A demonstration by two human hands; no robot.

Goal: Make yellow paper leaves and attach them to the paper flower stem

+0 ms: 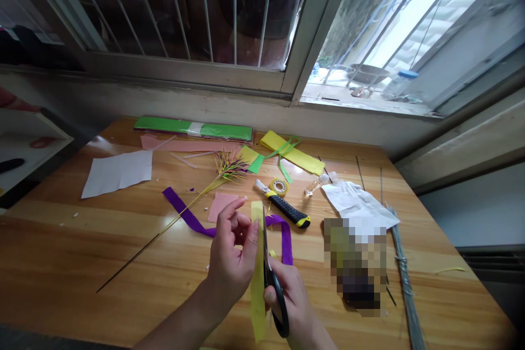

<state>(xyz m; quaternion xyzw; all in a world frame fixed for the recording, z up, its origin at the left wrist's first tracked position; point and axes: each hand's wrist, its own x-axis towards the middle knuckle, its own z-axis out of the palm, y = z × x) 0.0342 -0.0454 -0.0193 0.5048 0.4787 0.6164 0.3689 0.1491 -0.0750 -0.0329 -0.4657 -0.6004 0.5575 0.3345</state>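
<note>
A yellow paper strip [257,262] is held upright between the two hands, above the near edge of the bench [61,251]. The left hand [232,254] is pinched on the strip's upper part, thumb and fingers closed on it from the left. The right hand [293,298] is closed through the black handles of a pair of scissors [273,279], just right of the strip and touching it; the blades are pointed up and away from the person, alongside the strip's right edge. The strip's long axis is seen running near-vertical, top end away from the person, bottom end hanging below the hands.

Counted on the bench: one purple ribbon [184,210], one pink paper piece [219,205], one utility knife [285,208], one tape roll [280,186], one white sheet [118,172], one green paper pack [192,128], one fringed flower stem [180,216] lying diagonally. A bundle of wires [404,279] is laid along the right side.
</note>
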